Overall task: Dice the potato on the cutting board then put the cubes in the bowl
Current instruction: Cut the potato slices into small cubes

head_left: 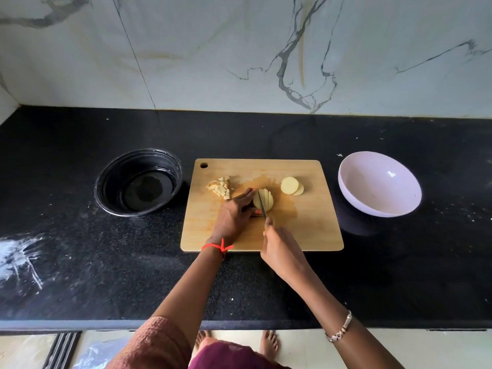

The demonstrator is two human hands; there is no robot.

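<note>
A: Where's the potato against the hands?

B: The piece being cut (263, 202) lies near the middle of the cutting board (306, 230), flat side down, already scored into strips. The left hand (234, 215) sits on its left side, fingers stretched forward and pressed against it, thumb tucked at the near edge. It steadies the piece rather than gripping it.

A: And the right?

B: The right hand (282, 251) is just nearer the board's front edge, closed around the handle of a knife (263, 206), with the forefinger laid along the top. The blade runs away from the person, across the potato piece, right beside the left fingertips.

A: Anything else cut?

B: A heap of cubes (222, 188) lies to the left of the left hand, towards the board's far left part. Round slices (290, 185), overlapping, lie to the right of the blade, apart from both hands.

A: The bowls?

B: A pale bowl (379, 183) stands on the black counter (80, 249) just right of the board, tilted towards the person. A black bowl (138, 182) stands to the left. I can see no potato in either
</note>
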